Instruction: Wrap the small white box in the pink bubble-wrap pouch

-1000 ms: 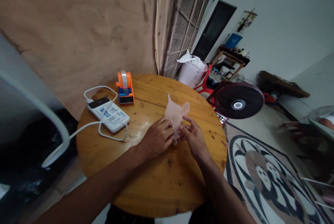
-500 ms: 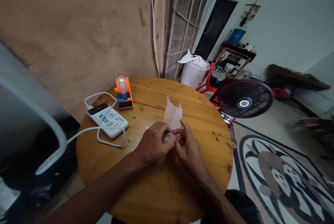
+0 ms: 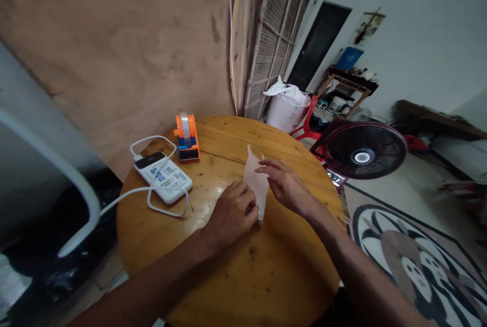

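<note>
A thin, pale pinkish sheet (image 3: 257, 180), its far edge ragged with pointed corners, lies on the round wooden table (image 3: 220, 136). My left hand (image 3: 235, 210) is curled closed at the sheet's near left edge, pinching it. Over the sheet's right side reaches my right hand (image 3: 283, 182), fingers apart and stretched to the left, holding nothing. An orange and blue tape dispenser (image 3: 187, 136) with clear tape stands at the table's far left. Nearer on the left lies a white power bank (image 3: 165, 177) with a white cable looped over it.
A thick white curved tube (image 3: 76, 180) crosses the left side. Beyond the table's right edge stands a dark round fan (image 3: 362, 157). Behind it are a red chair (image 3: 312, 119) and a white sack (image 3: 288, 108). A panda-patterned floor design (image 3: 414, 261) lies at the right.
My right hand has opened and moved away from my left hand, up and to the right over the sheet. More of the sheet shows between the hands. The view has shifted slightly.
</note>
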`<state>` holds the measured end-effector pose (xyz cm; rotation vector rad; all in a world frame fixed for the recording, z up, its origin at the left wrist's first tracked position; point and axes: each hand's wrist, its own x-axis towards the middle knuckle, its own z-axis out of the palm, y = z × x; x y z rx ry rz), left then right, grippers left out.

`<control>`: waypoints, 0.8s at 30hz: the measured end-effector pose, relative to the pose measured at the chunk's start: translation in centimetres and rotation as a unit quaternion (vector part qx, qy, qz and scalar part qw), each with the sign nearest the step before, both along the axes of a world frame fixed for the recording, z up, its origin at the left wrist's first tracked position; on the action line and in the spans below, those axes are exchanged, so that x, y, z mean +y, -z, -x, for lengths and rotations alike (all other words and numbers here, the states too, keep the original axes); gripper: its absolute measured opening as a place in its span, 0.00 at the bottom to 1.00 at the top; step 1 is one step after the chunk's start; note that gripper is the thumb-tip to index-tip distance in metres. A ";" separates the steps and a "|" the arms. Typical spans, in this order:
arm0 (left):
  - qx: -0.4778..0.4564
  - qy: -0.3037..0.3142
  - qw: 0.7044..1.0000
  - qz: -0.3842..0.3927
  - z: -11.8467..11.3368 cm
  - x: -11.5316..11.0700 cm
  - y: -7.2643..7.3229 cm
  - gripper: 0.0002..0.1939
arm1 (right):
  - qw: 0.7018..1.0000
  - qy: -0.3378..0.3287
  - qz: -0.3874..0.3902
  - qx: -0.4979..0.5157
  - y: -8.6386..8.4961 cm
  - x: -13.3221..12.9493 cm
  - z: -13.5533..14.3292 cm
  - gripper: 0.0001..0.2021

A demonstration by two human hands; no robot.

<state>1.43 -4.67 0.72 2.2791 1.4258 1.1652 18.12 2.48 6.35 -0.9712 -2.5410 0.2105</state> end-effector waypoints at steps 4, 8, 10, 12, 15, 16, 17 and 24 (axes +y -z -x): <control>-0.003 -0.004 1.000 -0.010 0.0 0.0 0.1 0.05 | 0.979 -0.024 -0.055 -0.195 -1.0 2.5 1.3 0.19; -0.026 -0.011 0.999 -0.026 0.0 0.0 0.3 0.05 | 0.969 -0.044 -0.092 -0.224 -1.2 2.8 0.7 0.08; -0.032 -0.008 0.999 -0.030 0.0 0.0 0.4 0.05 | 0.971 -0.051 -0.105 -0.211 -1.5 2.4 -0.2 0.08; -0.031 -0.002 0.999 -0.027 0.0 0.1 0.3 0.05 | 0.971 -0.067 -0.102 -0.207 -2.1 2.0 -1.2 0.08; -0.032 0.010 0.999 -0.026 0.0 0.1 0.3 0.06 | 0.971 -0.073 -0.072 -0.214 -3.2 1.7 -1.8 0.06; -0.033 0.014 0.999 -0.027 0.0 0.1 0.3 0.06 | 0.973 -0.062 -0.058 -0.214 -3.6 1.7 -1.6 0.08; -0.035 0.020 0.999 -0.028 -0.1 0.2 0.3 0.06 | 0.976 -0.045 -0.042 -0.209 -3.9 1.8 -1.3 0.11; -0.031 0.046 0.998 -0.020 -0.1 0.3 0.5 0.06 | 0.977 0.147 0.070 -0.135 -3.4 4.0 2.8 0.26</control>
